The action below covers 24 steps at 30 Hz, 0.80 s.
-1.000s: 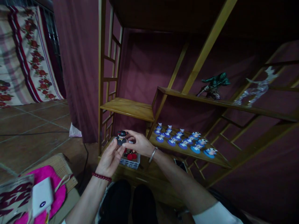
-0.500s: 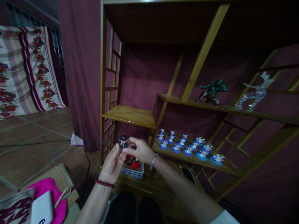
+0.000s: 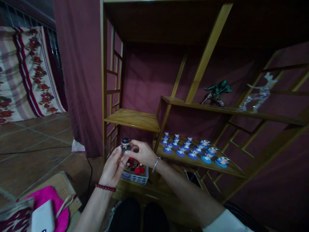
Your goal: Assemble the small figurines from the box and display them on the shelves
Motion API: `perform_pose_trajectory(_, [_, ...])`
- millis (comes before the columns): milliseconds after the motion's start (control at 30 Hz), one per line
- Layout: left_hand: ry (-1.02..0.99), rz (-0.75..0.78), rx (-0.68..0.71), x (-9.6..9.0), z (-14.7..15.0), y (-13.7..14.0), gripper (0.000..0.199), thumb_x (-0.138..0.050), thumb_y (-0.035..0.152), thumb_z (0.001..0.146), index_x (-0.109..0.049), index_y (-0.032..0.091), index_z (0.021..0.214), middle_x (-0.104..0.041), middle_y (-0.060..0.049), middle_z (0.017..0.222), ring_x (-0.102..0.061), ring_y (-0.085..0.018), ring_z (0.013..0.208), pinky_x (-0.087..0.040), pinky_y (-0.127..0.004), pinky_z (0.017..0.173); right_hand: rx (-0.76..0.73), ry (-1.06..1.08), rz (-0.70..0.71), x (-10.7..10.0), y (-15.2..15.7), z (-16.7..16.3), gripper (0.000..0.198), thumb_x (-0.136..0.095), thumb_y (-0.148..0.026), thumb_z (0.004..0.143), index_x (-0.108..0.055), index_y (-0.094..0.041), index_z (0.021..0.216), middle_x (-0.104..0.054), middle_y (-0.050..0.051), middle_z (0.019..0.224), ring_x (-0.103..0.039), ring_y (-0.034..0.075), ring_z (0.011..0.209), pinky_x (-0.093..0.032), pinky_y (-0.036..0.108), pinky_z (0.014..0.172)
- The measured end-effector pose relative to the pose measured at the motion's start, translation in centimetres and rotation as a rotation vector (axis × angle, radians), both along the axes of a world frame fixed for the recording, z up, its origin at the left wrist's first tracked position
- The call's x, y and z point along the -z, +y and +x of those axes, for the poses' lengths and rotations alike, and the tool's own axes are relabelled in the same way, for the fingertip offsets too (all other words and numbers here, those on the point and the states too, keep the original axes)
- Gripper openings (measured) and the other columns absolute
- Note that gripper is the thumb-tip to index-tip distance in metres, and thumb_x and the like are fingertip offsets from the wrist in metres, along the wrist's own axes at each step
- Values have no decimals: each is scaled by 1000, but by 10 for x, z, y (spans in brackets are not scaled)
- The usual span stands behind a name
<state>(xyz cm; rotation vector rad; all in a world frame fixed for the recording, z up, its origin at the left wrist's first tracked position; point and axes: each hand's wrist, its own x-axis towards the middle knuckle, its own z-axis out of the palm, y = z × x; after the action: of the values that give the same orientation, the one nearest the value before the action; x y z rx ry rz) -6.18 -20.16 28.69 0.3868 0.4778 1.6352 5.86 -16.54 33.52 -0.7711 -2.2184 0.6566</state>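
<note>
A small figurine (image 3: 126, 145) with black hair, red hair ties and a dark body is held upright between my two hands. My left hand (image 3: 114, 166) pinches it from the left and below. From the right, the fingers of my right hand (image 3: 143, 154) close on its lower part. Under the hands sits an open patterned box (image 3: 135, 178) with several red and black figurines (image 3: 137, 168) inside, partly hidden by my hands. To the right, several blue and white figurines (image 3: 193, 152) stand in rows on a low shelf.
The wooden display shelf (image 3: 132, 119) fills the middle and right. A green figure (image 3: 218, 92) and a clear deer figurine (image 3: 259, 93) stand on its higher board. At lower left, a white device (image 3: 43, 217) lies on pink cloth (image 3: 61, 206). A dark cable (image 3: 90, 177) crosses the floor.
Both hands, still holding the figurine, have shifted very slightly left in view. The whole scene has shifted a little left as well, and the hold looks much the same.
</note>
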Motion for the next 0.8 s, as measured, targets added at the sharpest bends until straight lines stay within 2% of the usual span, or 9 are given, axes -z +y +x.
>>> perform_pose_trajectory(367, [57,58,29,-2,-3,-2,14,-53,13,77,-61,13,89,-64,-7,96,-59,-14,89,-47,-27,84,22,0,-2,6,5,1,29,-58,-29,71,-58,-17,98,-65,0,88,-59,13,73,-46,24,68])
perform_pose_trajectory(800, [168,3,2,-8,-5,-8,17,-51,8,75,-61,11,88,-65,-7,89,-60,-12,77,-49,-23,74,-5,58,-56,8,4,3,39,-59,-28,71,-54,-22,109,-65,0,95,-60,15,83,-48,27,75])
